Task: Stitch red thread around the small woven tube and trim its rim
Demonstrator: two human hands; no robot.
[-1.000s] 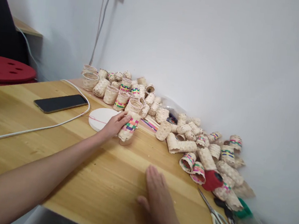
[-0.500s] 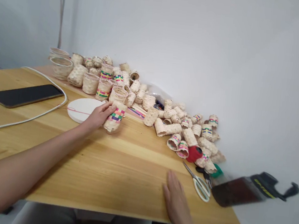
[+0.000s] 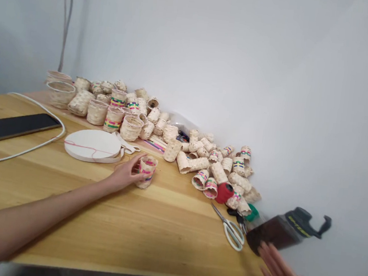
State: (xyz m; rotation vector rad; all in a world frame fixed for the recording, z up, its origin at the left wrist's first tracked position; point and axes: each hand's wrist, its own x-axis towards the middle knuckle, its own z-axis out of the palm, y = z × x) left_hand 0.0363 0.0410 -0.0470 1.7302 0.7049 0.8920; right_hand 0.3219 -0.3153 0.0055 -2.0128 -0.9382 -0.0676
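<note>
A small woven basket [image 3: 147, 172] with pink and coloured bands stands upright on the wooden table [image 3: 161, 224], its rim facing up. My left hand [image 3: 129, 172] has its thumb and fingers around the left side of it. Over at the lower right, my right hand [image 3: 283, 275] is raised past the table's corner, fingers stretched out and holding nothing. Its fingertips overlap the base of a dark bottle [image 3: 276, 232] in the view; whether they touch it I cannot tell. Left of the basket lies a white roll of flat tape [image 3: 92, 144] with a pink thread across it.
Many woven baskets [image 3: 97, 112] are heaped along the wall. White-handled scissors [image 3: 231, 230] lie at the right, near a red thread spool [image 3: 224, 192]. A phone [image 3: 14, 126] and a white cable [image 3: 42, 139] lie at the left.
My left hand has lowered the banded basket onto the table, and it is now upright. My right hand has moved right from the tabletop, up beside the bottle. The camera view has shifted.
</note>
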